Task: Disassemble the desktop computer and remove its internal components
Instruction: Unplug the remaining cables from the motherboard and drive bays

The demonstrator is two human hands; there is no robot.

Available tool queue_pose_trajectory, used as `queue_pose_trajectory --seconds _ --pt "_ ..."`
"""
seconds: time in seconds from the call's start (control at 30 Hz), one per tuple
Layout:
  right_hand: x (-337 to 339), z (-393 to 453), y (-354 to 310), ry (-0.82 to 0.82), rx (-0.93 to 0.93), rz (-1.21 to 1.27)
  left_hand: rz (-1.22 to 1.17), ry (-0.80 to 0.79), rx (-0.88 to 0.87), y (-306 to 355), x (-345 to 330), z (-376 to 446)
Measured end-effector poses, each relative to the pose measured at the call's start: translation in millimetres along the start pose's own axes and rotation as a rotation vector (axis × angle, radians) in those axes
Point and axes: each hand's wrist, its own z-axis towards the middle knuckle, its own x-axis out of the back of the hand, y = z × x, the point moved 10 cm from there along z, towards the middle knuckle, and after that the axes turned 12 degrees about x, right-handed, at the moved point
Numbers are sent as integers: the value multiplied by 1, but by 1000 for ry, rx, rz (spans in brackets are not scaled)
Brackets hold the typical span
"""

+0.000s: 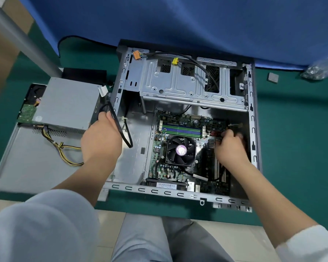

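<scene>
Bare matt metal case (180, 86) (stamped, ribbed) on green cloth (295, 129), blue cloth (178, 19) behind

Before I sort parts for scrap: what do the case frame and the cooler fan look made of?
Case frame: apparently bare sheet steel, dull grey, with stamped ribs and punched slots. Cooler fan: looks like black moulded plastic, with thin curved blades and a purple hub sticker.

Power supply (64, 103) on side panel (27, 167), left of case (178, 193); motherboard (180, 148) in case.
</scene>
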Motion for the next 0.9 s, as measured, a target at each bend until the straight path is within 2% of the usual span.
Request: queue_pose_trajectory --seconds 0.07,0.23,0.4,0.6,0.77,0.9 --pt "-10 8 0 -105 -85 -87 -2 -7 2 0 1 0" --pt "-15 37 6 -272 -129 -185 -23 -14 18 -1 -1 0" --pt "-13 44 -4 -333 -69 -278 -24 -22 23 -1 -1 0" --pt "-18 40 -2 -437 -82 -435 -9 -19 13 0 -1 -1" --pt "-23 42 -18 -387 29 -654 -1 -8 -12 2 0 -1" --pt "-22 45 -9 -450 10 -600 -1 -2 -18 2 0 0"
